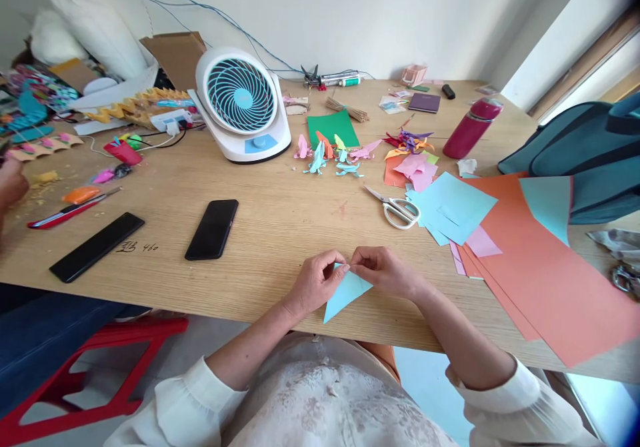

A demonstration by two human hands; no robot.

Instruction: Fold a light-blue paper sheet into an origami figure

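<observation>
Near the table's front edge, a light-blue sheet of paper point(345, 293) is folded to a point at its lower left. My left hand point(320, 277) pinches its upper edge between thumb and fingers. On the same edge, close beside it, my right hand point(381, 270) is also closed on the paper, the thumbs nearly meeting. The fingertips cover the top of the fold. White-handled scissors point(401, 213) lie beyond my right hand, beside a pile of light-blue paper squares point(457, 203). Several folded paper figures point(317, 159) stand around a green paper square point(334, 129).
A white fan point(243, 103) stands at the back. On the left lie a phone point(213, 229), a black bar point(97, 247) and a box cutter point(73, 208). Large orange sheets point(555, 280), a red bottle point(473, 129) and a teal bag point(580, 157) occupy the right. Another person's hand point(11, 181) shows at far left.
</observation>
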